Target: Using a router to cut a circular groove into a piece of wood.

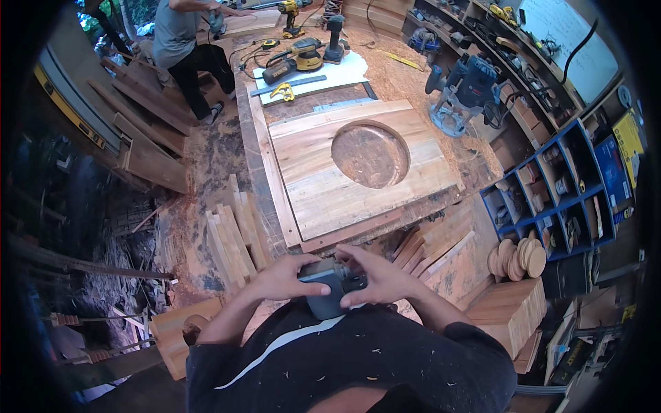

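At my chest, my left hand (286, 281) and my right hand (372, 275) are both closed around a dark grey, block-like object (321, 297), possibly a battery or tool part, whose details are partly hidden by my fingers. Just beyond it, on the workbench, lies a wooden panel (303, 199) with a large round cut-out, bordered by wooden strips (272, 179) along its left and near sides. A blue plunge router (471, 82) stands to the right of the panel. Behind the panel are yellow-and-black power tools (303, 55) and a small yellow clamp (282, 92) near a white sheet (351, 69).
A co-worker (179, 41) works with a tool at the upper left. Timber boards (234, 241) lean at left below the bench. At right are blue cubby shelves (539, 219), stacked round discs (523, 261) and a pile of panels (506, 316). A cluttered shelf (468, 27) lines the back right.
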`<state>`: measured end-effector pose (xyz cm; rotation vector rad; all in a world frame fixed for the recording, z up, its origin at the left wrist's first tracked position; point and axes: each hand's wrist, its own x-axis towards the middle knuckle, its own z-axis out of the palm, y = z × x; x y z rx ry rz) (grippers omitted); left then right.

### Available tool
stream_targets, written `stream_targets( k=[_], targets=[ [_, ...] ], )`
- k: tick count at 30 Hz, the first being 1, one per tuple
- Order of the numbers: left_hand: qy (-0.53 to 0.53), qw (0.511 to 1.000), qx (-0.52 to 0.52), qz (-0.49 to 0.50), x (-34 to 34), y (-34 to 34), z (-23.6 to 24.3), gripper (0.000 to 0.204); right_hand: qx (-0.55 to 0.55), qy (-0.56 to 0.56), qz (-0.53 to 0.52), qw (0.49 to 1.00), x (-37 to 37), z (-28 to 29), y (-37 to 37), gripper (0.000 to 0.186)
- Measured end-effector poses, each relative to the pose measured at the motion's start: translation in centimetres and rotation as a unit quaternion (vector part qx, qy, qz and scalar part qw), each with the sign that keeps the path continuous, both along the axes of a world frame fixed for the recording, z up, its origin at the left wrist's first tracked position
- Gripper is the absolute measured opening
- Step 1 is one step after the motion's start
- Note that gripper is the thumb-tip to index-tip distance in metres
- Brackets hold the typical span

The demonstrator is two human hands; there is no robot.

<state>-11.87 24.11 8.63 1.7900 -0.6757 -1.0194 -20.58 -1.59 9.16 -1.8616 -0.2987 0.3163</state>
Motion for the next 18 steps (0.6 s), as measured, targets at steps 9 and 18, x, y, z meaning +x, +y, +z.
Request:
stream_targets(
  k=[9, 18],
  targets=[
    [-0.143, 0.980, 0.028, 0.136, 0.7, -2.1, 2.0, 0.095, -0.044, 0.009, 0.108, 0.993, 8.4, 3.3, -3.5, 0.085],
    [0.142, 0.769, -0.234, 0.577, 0.4, -2.4, -1.8, 0.032, -0.064, -0.235, -0.269, 0.932, 35.6, -1.7, -16.9, 0.085]
  ],
)
